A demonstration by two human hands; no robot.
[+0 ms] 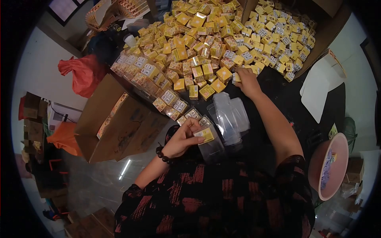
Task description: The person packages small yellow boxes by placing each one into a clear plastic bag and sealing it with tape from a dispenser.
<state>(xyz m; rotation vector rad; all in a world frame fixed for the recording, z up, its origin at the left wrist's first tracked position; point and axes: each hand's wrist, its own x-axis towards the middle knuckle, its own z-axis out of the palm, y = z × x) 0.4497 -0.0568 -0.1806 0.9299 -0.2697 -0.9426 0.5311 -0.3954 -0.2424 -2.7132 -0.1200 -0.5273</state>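
My left hand (180, 142), with a dark bead bracelet at the wrist, is closed round a clear plastic box (212, 151). A small yellow-and-white piece (206, 135) sits at the top of that box, under my thumb. Farther forward, my right hand (249, 84) reaches to the edge of the pile, its fingers curled over a small yellow-and-white box (236, 77); the fingertips are partly hidden. Between my hands lie several flat clear plastic sleeves (230, 117). Packed clear boxes (168, 97) stand in rows left of them.
A large heap of yellow boxes (190, 35) covers the far table, beside loose yellow-and-white pieces (278, 35) in a cardboard carton (331, 31). An open cardboard box (119, 127) stands at left. White card sheets (317, 91) and a pink tub (343, 166) are at right.
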